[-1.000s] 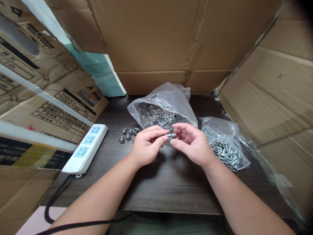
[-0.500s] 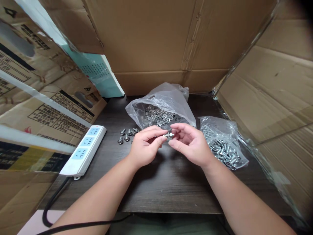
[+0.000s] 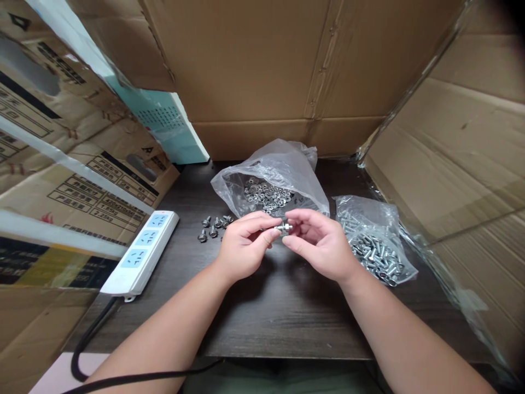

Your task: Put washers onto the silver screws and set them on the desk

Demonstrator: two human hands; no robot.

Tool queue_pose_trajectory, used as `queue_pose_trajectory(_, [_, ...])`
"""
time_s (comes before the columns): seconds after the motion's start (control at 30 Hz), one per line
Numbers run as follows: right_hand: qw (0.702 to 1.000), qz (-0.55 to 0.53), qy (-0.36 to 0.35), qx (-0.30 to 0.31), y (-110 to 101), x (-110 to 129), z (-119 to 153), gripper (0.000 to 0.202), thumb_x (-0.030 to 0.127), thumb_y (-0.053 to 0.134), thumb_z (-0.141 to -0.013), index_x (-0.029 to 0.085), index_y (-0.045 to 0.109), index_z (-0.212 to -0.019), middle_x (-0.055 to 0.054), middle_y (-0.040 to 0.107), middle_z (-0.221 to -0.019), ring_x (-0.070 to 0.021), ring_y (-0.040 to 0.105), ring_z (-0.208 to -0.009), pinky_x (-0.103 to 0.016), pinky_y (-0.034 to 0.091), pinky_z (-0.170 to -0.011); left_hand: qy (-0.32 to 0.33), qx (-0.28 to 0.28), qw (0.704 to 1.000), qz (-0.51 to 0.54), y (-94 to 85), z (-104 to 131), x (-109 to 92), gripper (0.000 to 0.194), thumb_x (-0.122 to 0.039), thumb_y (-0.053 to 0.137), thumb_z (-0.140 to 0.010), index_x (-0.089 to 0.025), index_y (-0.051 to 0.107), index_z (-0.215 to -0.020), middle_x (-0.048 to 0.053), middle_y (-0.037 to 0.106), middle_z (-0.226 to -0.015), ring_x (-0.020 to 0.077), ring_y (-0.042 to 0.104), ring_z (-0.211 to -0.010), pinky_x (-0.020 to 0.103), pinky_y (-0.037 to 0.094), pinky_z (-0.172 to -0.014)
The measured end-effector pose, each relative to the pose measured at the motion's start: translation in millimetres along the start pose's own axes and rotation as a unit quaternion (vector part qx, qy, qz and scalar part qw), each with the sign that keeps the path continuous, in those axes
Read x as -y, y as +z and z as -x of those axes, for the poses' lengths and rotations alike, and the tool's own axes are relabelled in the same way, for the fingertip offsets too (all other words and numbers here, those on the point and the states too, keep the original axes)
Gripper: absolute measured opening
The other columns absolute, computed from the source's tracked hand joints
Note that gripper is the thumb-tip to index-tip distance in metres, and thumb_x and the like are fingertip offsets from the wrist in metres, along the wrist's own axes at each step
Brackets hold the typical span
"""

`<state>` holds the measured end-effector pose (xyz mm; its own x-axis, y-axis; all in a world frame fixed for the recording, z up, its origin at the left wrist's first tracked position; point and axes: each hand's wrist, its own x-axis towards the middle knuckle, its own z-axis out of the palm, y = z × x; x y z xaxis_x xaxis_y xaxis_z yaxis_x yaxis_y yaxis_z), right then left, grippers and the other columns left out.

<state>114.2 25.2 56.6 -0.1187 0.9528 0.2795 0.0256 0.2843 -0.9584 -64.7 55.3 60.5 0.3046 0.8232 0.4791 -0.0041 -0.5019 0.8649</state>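
A small silver bolt [image 3: 278, 228] is pinched between the thumb and fingers of my left hand [image 3: 244, 244], lying sideways. A nut [image 3: 287, 226] sits on its right-hand end, with the tip poking out past it. My right hand [image 3: 320, 241] curves around that end, its thumb below and its fingertips above, with a gap on both sides of the nut. Behind the hands, an open clear plastic bag [image 3: 283, 158] holds many washers or nuts [image 3: 268, 194]. Several bolts with washers [image 3: 213, 230] stand left of my left hand.
Right of my right hand lies a clear bag of bolts [image 3: 377, 257]. A white power strip [image 3: 141, 251] with a black cable [image 3: 86, 339] is at the left. Cardboard walls [image 3: 262, 60] enclose the dark table [image 3: 262, 323] at the back and sides.
Both hands stay almost in place. The nut on the bolt has turned slightly; the bags and loose bolts look the same.
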Motion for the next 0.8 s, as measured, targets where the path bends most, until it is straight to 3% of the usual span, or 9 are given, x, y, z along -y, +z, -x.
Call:
queue_pose_trajectory(0.13, [0.998, 0.067, -0.017, 0.003, -0.4, 1.2, -0.8, 0.016, 0.032, 0.069, -0.086, 0.016, 0.071, -0.090, -0.004, 0.065, -0.082, -0.0123, 0.060, -0.070, -0.026, 0.051, -0.064, 0.004, 0.003, 1.000, -0.006, 0.5, 0.4, -0.5, 0.014, -0.020, 0.069, -0.081, -0.015, 0.077, -0.092, 0.006, 0.069, -0.079, 0.0053, 0.060, -0.055, 0.017, 0.053, -0.052])
queue_pose_trajectory(0.27, [0.994, 0.110, 0.001, 0.016, -1.6, 4.1, -2.6, 0.041, 0.040, 0.058, -0.094, 0.014, 0.061, -0.063, -0.002, 0.056, -0.060, -0.0091, 0.051, -0.055, -0.024, 0.044, -0.053, 0.002, 0.004, 1.000, -0.008, 0.5, 0.5, -1.0, 0.015, -0.019, 0.068, -0.081, -0.014, 0.077, -0.092, 0.007, 0.070, -0.081, 0.0053, 0.061, -0.055, 0.017, 0.053, -0.051])
queue_pose_trajectory(0.37, [0.999, 0.031, 0.009, 0.003, -0.6, 4.0, -1.9, 0.023, 0.037, 0.068, -0.087, 0.015, 0.066, -0.085, -0.002, 0.062, -0.071, -0.0095, 0.056, -0.059, -0.023, 0.048, -0.055, 0.000, 0.002, 1.000, -0.005, 0.3, 0.2, -1.0, 0.016, -0.020, 0.069, -0.081, -0.016, 0.078, -0.094, 0.006, 0.070, -0.080, 0.0054, 0.061, -0.056, 0.017, 0.053, -0.052])
queue_pose_trajectory(0.47, [1.000, -0.025, -0.002, 0.006, 0.8, 2.2, -0.4, 0.028, 0.027, 0.075, -0.080, 0.017, 0.066, -0.104, -0.004, 0.065, -0.089, -0.0115, 0.062, -0.070, -0.024, 0.054, -0.064, 0.004, 0.000, 1.000, 0.003, 0.3, -0.1, -1.1, 0.017, -0.019, 0.069, -0.081, -0.017, 0.078, -0.095, 0.006, 0.070, -0.080, 0.0054, 0.061, -0.056, 0.017, 0.054, -0.052])
queue_pose_trajectory(0.6, [1.000, 0.016, -0.005, 0.007, 0.7, 2.4, -0.5, 0.013, 0.026, 0.069, -0.085, 0.016, 0.069, -0.093, -0.003, 0.064, -0.084, -0.0093, 0.061, -0.063, -0.023, 0.053, -0.059, 0.014, -0.005, 1.000, -0.007, 0.6, 0.0, -1.6, 0.017, -0.017, 0.069, -0.081, -0.015, 0.078, -0.095, 0.005, 0.069, -0.076, 0.0050, 0.061, -0.056, 0.016, 0.053, -0.052])
queue_pose_trajectory(0.73, [0.996, 0.090, 0.006, 0.019, -0.9, 5.3, -2.0, 0.028, 0.034, 0.061, -0.092, 0.014, 0.066, -0.073, -0.002, 0.059, -0.063, -0.0091, 0.056, -0.057, -0.021, 0.048, -0.054, 0.014, -0.001, 1.000, -0.008, 0.7, 0.3, -1.2, 0.017, -0.017, 0.068, -0.081, -0.015, 0.078, -0.095, 0.005, 0.069, -0.076, 0.0050, 0.061, -0.056, 0.017, 0.053, -0.053])
queue_pose_trajectory(0.8, [0.998, 0.055, 0.020, 0.000, -1.2, 5.3, -2.2, 0.024, 0.035, 0.065, -0.089, 0.014, 0.066, -0.079, -0.001, 0.059, -0.064, -0.0087, 0.056, -0.056, -0.021, 0.048, -0.054, 0.011, -0.002, 1.000, -0.007, 0.7, 0.3, -0.7, 0.017, -0.017, 0.068, -0.081, -0.015, 0.078, -0.095, 0.005, 0.069, -0.076, 0.0052, 0.061, -0.056, 0.017, 0.053, -0.053])
